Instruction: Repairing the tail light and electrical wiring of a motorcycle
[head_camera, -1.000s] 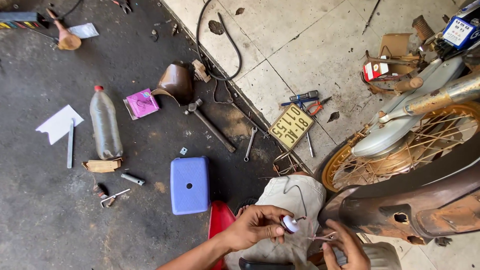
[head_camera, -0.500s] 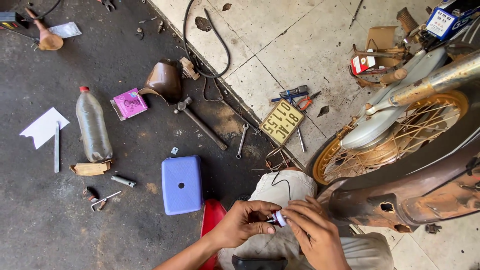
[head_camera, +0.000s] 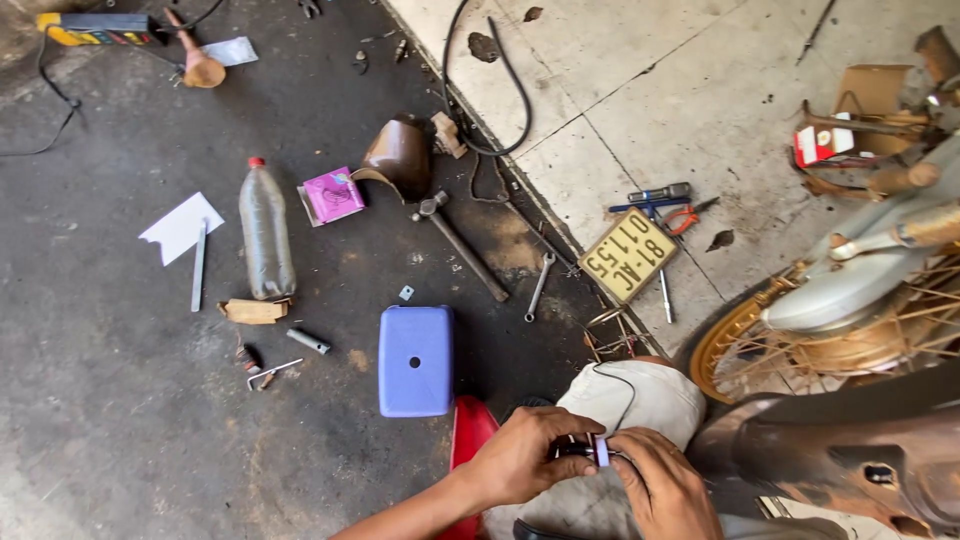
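My left hand (head_camera: 525, 458) and my right hand (head_camera: 655, 488) meet above my knee at the bottom of the head view. Both pinch a small part (head_camera: 597, 451) with a pale blue-white band and a dark body; the fingers cover most of it. My knee in light trousers (head_camera: 640, 400) lies right behind the hands, with a thin black wire across it. A rusty brown motorbike body (head_camera: 850, 450) sits to the right of my right hand.
A blue plastic stool (head_camera: 415, 360) and a red one (head_camera: 470, 432) stand left of my hands. A hammer (head_camera: 460, 245), wrench (head_camera: 538, 285), yellow number plate (head_camera: 628, 254), pliers and screwdrivers (head_camera: 665, 205), clear plastic bottle (head_camera: 266, 230) and black hose (head_camera: 500, 80) lie on the floor. A spoked wheel (head_camera: 800, 340) is at right.
My right hand came up from below and closed onto the small part next to my left hand. The camera view shifted slightly; floor items have not moved.
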